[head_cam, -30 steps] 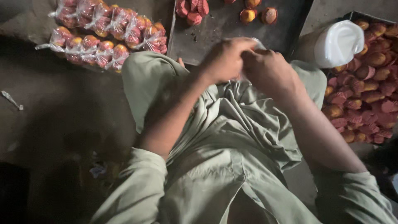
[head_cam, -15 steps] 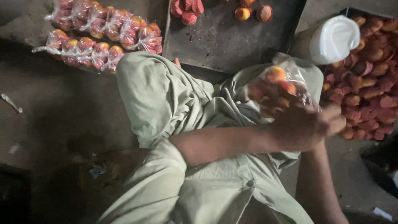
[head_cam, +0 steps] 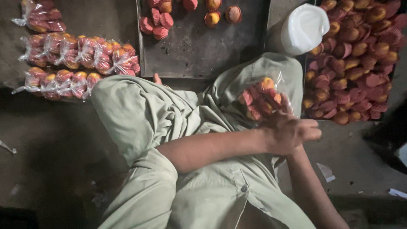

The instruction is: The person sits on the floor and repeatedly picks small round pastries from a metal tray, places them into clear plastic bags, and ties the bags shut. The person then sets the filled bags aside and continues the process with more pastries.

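Gripping the clear bag of cupcakes (head_cam: 262, 99) at its neck, both hands (head_cam: 292, 133) meet closed just below it; the bag points up toward the dark tray (head_cam: 199, 51).

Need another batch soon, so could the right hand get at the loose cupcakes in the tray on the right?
Probably yes: the pile of cupcakes lies uncovered beside the right hand, though both hands grip the filled bag.

One head cam, looks steeply down, close over lap (head_cam: 169, 118), tray (head_cam: 203, 51) beyond
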A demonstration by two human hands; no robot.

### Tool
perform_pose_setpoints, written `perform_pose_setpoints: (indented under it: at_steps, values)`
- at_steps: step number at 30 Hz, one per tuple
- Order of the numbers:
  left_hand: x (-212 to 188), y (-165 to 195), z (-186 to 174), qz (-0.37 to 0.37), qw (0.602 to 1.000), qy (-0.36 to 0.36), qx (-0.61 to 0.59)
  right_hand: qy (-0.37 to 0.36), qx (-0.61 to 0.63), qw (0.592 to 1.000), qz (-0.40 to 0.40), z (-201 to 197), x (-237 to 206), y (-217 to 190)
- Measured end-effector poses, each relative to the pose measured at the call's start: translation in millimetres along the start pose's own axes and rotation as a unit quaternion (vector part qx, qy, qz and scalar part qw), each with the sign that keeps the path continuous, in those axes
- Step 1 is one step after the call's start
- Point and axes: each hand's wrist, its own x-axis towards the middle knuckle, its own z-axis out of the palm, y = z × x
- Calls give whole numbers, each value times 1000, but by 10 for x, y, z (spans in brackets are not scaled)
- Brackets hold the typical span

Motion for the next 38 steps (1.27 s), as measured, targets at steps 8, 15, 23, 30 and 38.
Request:
perform_pose_setpoints:
  at_steps: [8, 15, 23, 30, 38]
  values:
    - [127, -193, -17, -31, 999, -33, -10, 34, -200, 979, 39, -141, -702, -263]
    - [504, -353, -599, 161, 910, -318, 210, 87, -410, 900, -118, -115, -913, -187]
    - [130, -928, -1231, 44, 988, -135, 54, 278, -271, 911, -139, 48, -218, -255]
    - [-1065, -573, -1038, -435, 899, 13, 47, -71, 15, 997, 37, 363, 147, -415]
    - [-2425, -557, -767, -495, 849, -22, -183, -430, 538, 706, 163, 459, 150, -539]
